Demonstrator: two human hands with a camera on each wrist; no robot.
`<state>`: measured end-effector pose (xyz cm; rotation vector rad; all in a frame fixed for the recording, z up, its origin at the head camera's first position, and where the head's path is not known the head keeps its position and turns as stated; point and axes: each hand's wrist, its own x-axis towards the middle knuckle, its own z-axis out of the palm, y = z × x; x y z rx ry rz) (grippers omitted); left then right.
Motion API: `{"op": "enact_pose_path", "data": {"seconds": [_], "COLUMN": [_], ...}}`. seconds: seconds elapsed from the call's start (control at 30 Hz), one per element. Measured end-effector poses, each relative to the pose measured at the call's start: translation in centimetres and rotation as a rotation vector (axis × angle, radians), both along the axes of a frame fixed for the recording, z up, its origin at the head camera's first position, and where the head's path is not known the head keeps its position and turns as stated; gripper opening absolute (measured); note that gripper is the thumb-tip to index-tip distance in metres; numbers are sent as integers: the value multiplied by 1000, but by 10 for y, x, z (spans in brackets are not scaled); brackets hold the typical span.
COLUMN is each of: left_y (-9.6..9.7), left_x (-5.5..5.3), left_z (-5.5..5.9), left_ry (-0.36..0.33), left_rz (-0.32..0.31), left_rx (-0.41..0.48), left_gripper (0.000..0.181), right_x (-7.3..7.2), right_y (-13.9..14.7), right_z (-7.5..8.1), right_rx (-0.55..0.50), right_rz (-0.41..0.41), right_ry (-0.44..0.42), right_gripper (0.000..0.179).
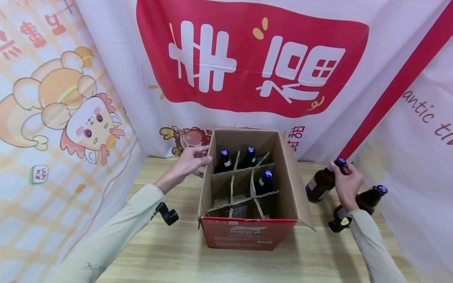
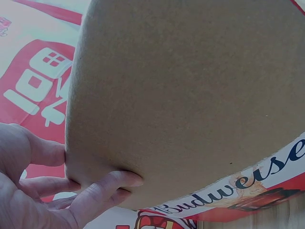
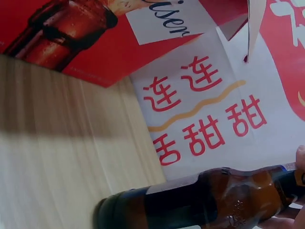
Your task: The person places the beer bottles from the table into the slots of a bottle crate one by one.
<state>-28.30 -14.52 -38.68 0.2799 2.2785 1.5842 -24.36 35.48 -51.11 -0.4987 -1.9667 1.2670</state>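
Observation:
An open cardboard box (image 1: 249, 234) stands upright on the table, with cardboard dividers (image 1: 244, 171) inside. Three brown beer bottles with blue caps stand in its compartments: one at back left (image 1: 223, 160), one at back middle (image 1: 249, 156), one at right (image 1: 265, 182). At the box's left back corner, my left hand (image 1: 187, 162) holds the flap (image 2: 181, 95) by its edge. Right of the box, my right hand (image 1: 347, 182) grips a beer bottle (image 1: 321, 184) by its neck; the bottle leans, and its base is at or near the tabletop. Another beer bottle (image 1: 369, 198) stands partly behind my right wrist.
The wooden table (image 1: 159, 251) runs under everything. A printed white and red cloth (image 1: 247, 59) hangs behind the box, with more printed cloth (image 1: 53, 118) at the left and right. The box's right flap (image 1: 299, 184) sticks outward toward the bottles.

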Motion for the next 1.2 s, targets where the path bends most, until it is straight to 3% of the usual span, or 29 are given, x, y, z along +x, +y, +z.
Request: {"op": "enact_pose_path", "data": {"seconds": [0.3,0.5,0.63,0.87,1.2], "left_y": [0,-1,-1,-3,-3], "left_x": [1,2,2,3,0], "left_z": [3,3,4,4,1], "left_ry": [-5,-3,-9,2,4], "left_rz": [0,8,8,4,-2], "left_rx": [-17,-23,-22,-22,-12], "left_gripper": [61,61,61,61,61], "right_x": [2,6,7,17,42], "right_y": [-12,-21,-26,-38,-73], "right_z": [11,29,45,85,160], "right_rx": [-15,-58,-50,16,127], "right_rz": [51,90,117,145,202], "right_ry": [-33,-109,-59,143,171], "right_gripper": [35,42,40,21,23]}}
